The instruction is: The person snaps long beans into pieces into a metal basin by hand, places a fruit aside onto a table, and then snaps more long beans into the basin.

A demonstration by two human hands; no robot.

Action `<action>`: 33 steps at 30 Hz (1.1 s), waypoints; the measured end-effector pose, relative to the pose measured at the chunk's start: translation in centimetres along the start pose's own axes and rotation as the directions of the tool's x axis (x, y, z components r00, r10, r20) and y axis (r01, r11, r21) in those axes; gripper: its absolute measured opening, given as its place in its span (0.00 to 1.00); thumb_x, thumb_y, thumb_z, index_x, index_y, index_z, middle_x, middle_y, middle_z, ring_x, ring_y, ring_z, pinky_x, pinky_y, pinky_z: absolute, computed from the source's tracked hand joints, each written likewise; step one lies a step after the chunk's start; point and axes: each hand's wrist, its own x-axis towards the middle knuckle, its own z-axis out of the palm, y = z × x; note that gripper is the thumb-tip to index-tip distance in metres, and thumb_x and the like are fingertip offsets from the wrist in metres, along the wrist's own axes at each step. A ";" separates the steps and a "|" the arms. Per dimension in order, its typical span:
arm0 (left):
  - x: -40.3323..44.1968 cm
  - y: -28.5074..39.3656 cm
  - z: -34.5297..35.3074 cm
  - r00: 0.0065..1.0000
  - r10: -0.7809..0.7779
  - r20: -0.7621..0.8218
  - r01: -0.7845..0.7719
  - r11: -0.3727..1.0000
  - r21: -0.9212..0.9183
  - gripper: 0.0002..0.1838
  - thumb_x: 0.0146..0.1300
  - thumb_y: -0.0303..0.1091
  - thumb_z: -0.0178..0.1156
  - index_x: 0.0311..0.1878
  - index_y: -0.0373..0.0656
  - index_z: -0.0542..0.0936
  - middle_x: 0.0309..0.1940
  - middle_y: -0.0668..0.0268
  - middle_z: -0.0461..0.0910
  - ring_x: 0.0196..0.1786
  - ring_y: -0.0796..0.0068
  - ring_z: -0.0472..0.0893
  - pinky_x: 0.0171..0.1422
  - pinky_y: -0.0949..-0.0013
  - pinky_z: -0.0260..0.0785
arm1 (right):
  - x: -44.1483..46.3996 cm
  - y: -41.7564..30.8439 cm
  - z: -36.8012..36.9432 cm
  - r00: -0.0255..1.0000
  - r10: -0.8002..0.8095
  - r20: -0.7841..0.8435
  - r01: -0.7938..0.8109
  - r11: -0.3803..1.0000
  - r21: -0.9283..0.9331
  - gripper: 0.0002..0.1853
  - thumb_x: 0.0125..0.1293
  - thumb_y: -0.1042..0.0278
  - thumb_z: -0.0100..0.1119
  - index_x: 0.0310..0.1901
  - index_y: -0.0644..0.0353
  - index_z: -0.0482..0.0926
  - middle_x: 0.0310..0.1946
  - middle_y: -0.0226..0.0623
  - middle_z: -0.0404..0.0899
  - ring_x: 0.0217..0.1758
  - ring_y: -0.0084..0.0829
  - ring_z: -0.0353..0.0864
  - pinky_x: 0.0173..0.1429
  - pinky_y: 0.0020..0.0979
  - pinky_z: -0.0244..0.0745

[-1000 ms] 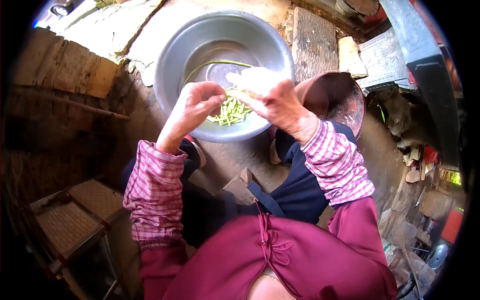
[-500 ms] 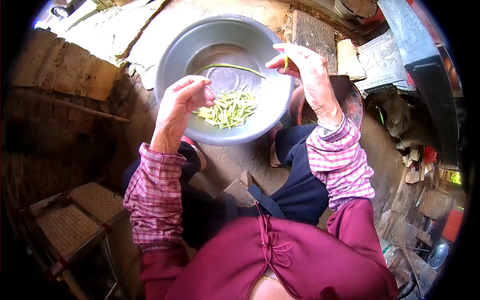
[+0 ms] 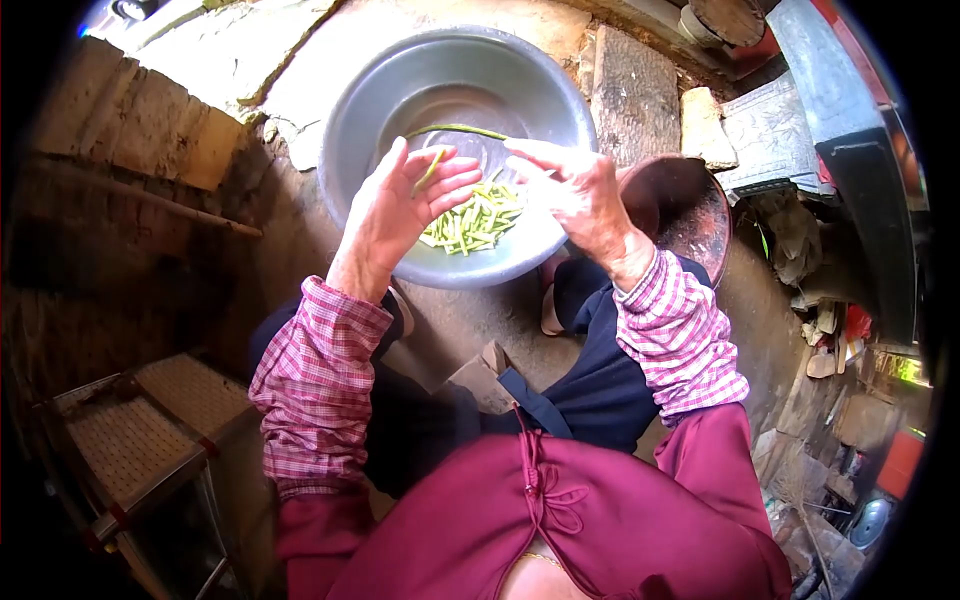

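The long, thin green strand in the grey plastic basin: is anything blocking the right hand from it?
Nothing visible. The right hand is at the right end of the green strand; contact is unclear. The heap of short pale-green pieces lies below it in view.

Left hand [image 3: 392, 212] has uncurled and right hand [image 3: 588, 197] has swung inward

Inside the grey plastic basin [image 3: 345, 170], cut green bean pieces [image 3: 475, 224] lie at six o'clock and one long green bean [image 3: 455, 127] arches nearer twelve. The left hand [image 3: 400, 212], at eight o'clock, is spread, a short bean length [image 3: 430, 171] across it; the right hand [image 3: 582, 195], toward four, points near the long bean's end.
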 end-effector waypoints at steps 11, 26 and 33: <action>0.1 -3.4 2.0 0.991 -0.117 -0.070 0.127 0.979 0.161 0.36 0.74 0.65 0.44 0.58 0.38 0.78 0.51 0.61 0.83 0.52 0.71 0.81 0.61 0.63 0.72 | -0.8 0.8 4.9 0.885 -0.454 0.104 0.460 0.817 -0.347 0.10 0.61 0.70 0.62 0.44 0.57 0.82 0.33 0.40 0.84 0.36 0.39 0.86 0.38 0.36 0.81; -2.2 1.1 0.6 0.964 0.220 -0.152 -0.174 0.948 0.266 0.14 0.71 0.36 0.57 0.48 0.33 0.80 0.37 0.61 0.84 0.40 0.72 0.83 0.50 0.71 0.76 | -8.7 11.6 -17.2 0.869 0.411 -0.274 -0.494 0.723 -0.483 0.16 0.71 0.64 0.61 0.54 0.66 0.83 0.25 0.33 0.83 0.30 0.21 0.81 0.39 0.24 0.80; -2.8 -7.1 4.9 0.946 -0.171 0.274 -0.108 0.630 0.769 0.11 0.69 0.34 0.59 0.46 0.36 0.82 0.31 0.63 0.82 0.35 0.72 0.81 0.44 0.69 0.73 | -0.9 7.0 -10.5 0.946 0.319 -0.064 -0.324 0.938 -0.120 0.17 0.70 0.64 0.61 0.54 0.66 0.83 0.34 0.40 0.87 0.35 0.22 0.85 0.41 0.24 0.79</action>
